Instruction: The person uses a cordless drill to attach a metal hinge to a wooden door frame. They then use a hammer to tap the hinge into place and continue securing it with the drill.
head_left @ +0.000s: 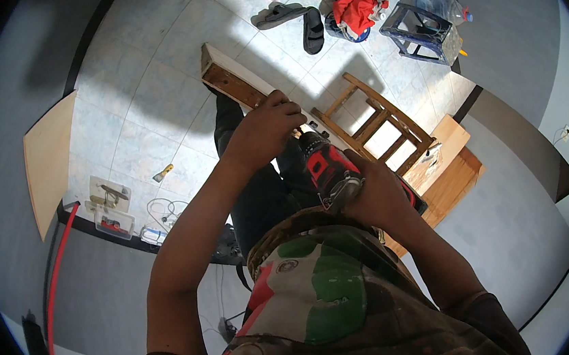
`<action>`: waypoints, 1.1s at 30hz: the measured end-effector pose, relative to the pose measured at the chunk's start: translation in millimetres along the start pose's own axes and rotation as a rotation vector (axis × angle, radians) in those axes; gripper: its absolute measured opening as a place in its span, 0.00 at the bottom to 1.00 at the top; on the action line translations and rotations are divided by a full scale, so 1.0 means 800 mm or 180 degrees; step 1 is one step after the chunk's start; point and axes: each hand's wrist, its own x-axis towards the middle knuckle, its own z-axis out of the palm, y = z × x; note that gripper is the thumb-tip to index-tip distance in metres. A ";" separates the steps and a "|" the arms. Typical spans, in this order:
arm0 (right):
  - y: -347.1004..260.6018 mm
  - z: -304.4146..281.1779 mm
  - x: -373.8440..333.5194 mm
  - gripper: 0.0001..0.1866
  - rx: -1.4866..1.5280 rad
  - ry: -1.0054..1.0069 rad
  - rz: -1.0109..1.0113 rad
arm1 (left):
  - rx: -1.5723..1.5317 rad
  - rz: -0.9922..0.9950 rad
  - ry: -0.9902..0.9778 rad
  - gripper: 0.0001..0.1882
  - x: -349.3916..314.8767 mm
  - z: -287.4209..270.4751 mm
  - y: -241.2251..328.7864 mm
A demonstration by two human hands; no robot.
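Drill in right hand, left hand at the board

The right hand (371, 189) is wrapped around the grip of a red-and-black drill (333, 171), held in front of the person's waist, its chuck pointing up and leftward. The left hand (268, 130) is bent over a long board (235, 83) with a brown face and a pale one, its fingertips just beside the chuck; whether they pinch anything is hidden. The hands are apart, with the drill's front end between them. The board runs slantwise from beyond the left hand down toward the drill. Near its right side is a wooden frame with rungs (378, 122). On the tiled floor (148, 115) lie a yellow-handled scraper (163, 173) and dark sandals (312, 31).
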 end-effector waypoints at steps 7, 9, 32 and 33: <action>0.026 0.011 0.006 0.38 -0.0006 0.0029 -0.0098 | 0.0171 0.0033 0.0014 0.20 0.001 -0.001 0.000; 0.031 0.013 0.007 0.36 0.0035 0.0105 -0.0070 | 0.0075 0.0002 -0.0042 0.19 0.002 -0.003 0.001; 0.054 0.011 0.000 0.28 0.0688 0.0520 -0.0476 | -0.0026 0.0062 -0.0020 0.12 0.007 0.001 0.000; 0.060 0.012 -0.007 0.28 0.0856 0.0480 -0.0468 | -0.0030 0.0110 0.0068 0.12 0.007 0.003 -0.003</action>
